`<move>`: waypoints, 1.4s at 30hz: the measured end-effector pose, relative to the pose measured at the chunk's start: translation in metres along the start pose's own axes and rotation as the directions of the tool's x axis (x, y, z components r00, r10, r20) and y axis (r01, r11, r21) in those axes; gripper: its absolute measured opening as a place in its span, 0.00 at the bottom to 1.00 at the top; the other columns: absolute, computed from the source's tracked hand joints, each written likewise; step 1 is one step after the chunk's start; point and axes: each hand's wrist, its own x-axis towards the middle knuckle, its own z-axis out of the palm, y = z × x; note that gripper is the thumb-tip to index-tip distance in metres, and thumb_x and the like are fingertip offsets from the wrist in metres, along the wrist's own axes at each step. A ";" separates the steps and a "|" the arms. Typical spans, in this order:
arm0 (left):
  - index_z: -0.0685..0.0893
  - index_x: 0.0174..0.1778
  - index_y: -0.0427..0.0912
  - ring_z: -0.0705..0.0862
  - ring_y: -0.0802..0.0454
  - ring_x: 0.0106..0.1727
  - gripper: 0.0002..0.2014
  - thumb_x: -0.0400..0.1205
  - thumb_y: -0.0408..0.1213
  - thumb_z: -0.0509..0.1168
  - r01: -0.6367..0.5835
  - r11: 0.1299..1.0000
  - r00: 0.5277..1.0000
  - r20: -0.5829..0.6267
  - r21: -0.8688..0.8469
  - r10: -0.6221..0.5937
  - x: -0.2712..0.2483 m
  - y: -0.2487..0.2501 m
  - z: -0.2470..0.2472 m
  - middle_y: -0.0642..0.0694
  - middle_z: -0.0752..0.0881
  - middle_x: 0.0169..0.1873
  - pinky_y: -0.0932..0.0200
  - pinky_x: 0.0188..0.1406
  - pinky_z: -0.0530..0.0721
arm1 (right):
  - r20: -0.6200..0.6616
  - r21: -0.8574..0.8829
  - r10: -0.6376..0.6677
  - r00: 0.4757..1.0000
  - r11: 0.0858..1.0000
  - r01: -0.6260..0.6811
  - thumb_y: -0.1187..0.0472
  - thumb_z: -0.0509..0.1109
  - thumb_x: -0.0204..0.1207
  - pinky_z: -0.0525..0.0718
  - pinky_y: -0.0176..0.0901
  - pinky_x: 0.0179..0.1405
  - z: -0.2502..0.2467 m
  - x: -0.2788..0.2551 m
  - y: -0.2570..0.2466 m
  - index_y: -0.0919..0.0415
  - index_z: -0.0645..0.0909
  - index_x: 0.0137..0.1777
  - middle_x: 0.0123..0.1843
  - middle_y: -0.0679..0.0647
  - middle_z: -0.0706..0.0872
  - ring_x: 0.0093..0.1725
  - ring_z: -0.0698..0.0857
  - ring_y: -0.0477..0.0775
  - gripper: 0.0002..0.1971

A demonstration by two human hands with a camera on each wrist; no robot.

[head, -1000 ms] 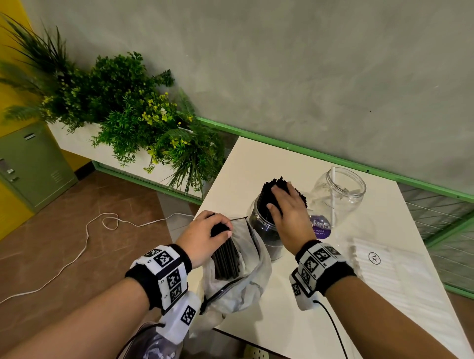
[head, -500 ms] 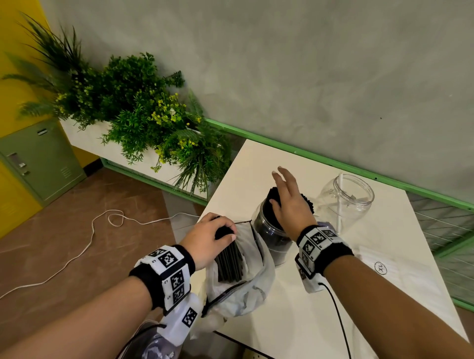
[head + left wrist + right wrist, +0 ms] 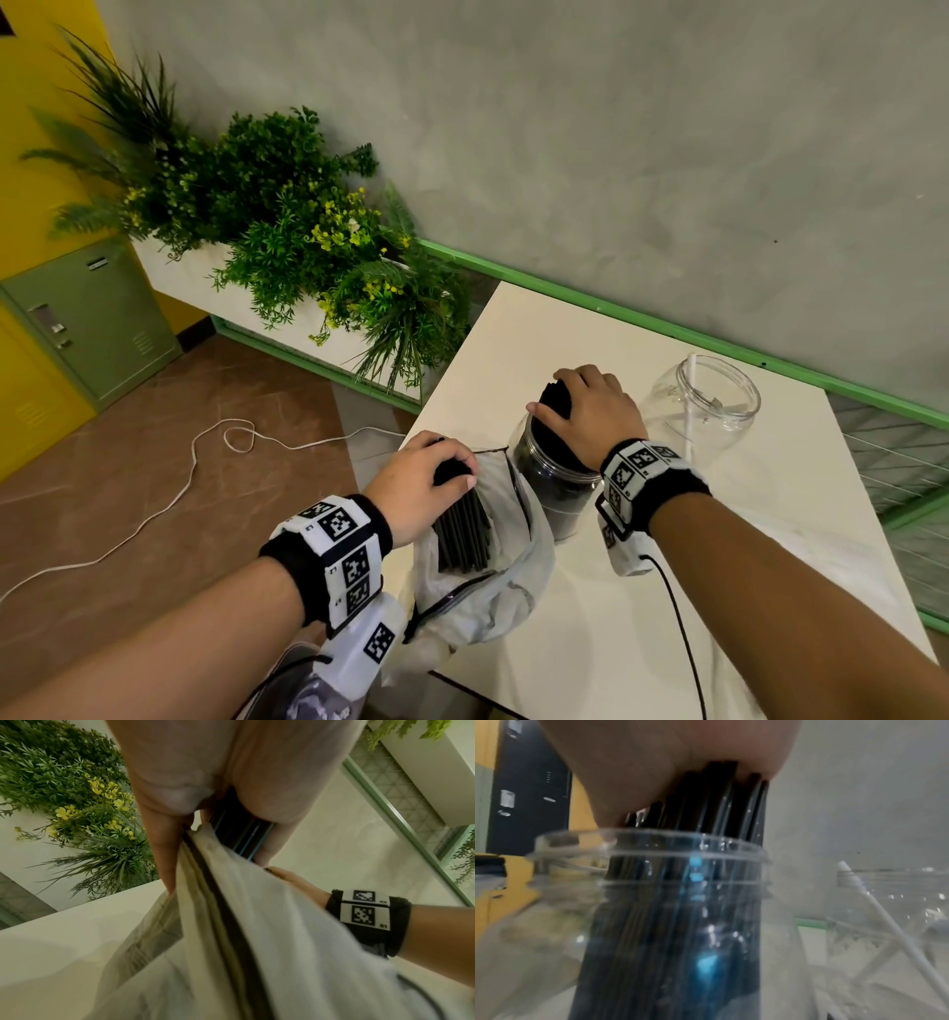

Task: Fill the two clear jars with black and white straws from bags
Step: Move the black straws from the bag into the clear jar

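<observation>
Right hand (image 3: 598,411), open a moment ago, now clasps the black straws (image 3: 557,398), seating them in the jar (image 3: 557,480); left hand (image 3: 418,483) grips the next bundle (image 3: 462,534) in the bag (image 3: 518,580), ready.

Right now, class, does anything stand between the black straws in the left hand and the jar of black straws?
The right hand clasps the packed straws, covering the jar mouth; the bag's rim separates the left hand's bundle from it.
</observation>
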 end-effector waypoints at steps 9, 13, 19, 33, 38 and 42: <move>0.79 0.44 0.62 0.77 0.57 0.55 0.08 0.81 0.40 0.66 -0.004 1.000 1.000 0.014 0.001 0.004 0.001 -0.002 0.000 0.53 0.77 0.55 0.66 0.53 0.70 | -0.282 0.173 -0.021 0.959 0.982 0.072 0.53 0.70 0.76 0.76 0.55 0.57 0.003 0.007 -0.004 0.60 0.79 0.61 0.60 0.58 0.77 0.58 0.78 0.63 0.17; 0.78 0.42 0.65 0.77 0.59 0.55 0.10 0.81 0.41 0.66 -0.006 1.000 1.000 0.018 -0.009 0.006 0.001 -0.003 -0.001 0.54 0.77 0.55 0.75 0.49 0.68 | -0.126 0.034 -0.042 0.991 0.998 0.046 0.39 0.64 0.77 0.68 0.57 0.69 0.001 0.012 -0.005 0.49 0.75 0.70 0.69 0.50 0.74 0.69 0.72 0.58 0.24; 0.78 0.42 0.65 0.77 0.58 0.55 0.10 0.81 0.41 0.67 -0.007 1.000 1.000 0.017 -0.013 0.007 0.000 -0.004 -0.002 0.54 0.77 0.54 0.67 0.52 0.70 | -0.291 0.292 0.029 0.956 0.954 0.060 0.57 0.65 0.80 0.78 0.52 0.51 0.004 0.013 -0.009 0.62 0.77 0.54 0.54 0.56 0.81 0.54 0.79 0.62 0.09; 0.80 0.45 0.59 0.77 0.58 0.55 0.06 0.81 0.40 0.66 -0.001 1.000 1.000 0.018 -0.013 0.001 -0.001 -0.003 -0.003 0.53 0.77 0.56 0.67 0.52 0.69 | -0.194 0.280 -0.122 0.973 0.944 0.174 0.32 0.48 0.78 0.64 0.56 0.77 -0.019 -0.008 0.035 0.48 0.64 0.79 0.80 0.50 0.68 0.78 0.66 0.55 0.33; 0.81 0.46 0.58 0.77 0.58 0.55 0.05 0.81 0.40 0.66 0.002 1.000 1.000 0.023 -0.014 -0.002 -0.001 -0.004 -0.003 0.52 0.76 0.56 0.67 0.52 0.69 | -0.135 0.129 -0.247 0.960 0.956 0.264 0.30 0.48 0.78 0.59 0.60 0.80 0.005 -0.031 0.048 0.44 0.56 0.82 0.84 0.47 0.57 0.82 0.57 0.56 0.35; 0.80 0.45 0.60 0.77 0.57 0.56 0.07 0.81 0.40 0.66 -0.001 1.000 1.000 0.023 -0.014 0.001 -0.002 -0.005 -0.003 0.52 0.77 0.56 0.64 0.54 0.71 | -0.100 0.088 -0.259 0.961 0.959 0.268 0.30 0.47 0.78 0.56 0.58 0.80 0.007 -0.012 0.030 0.39 0.55 0.81 0.84 0.45 0.58 0.83 0.55 0.55 0.33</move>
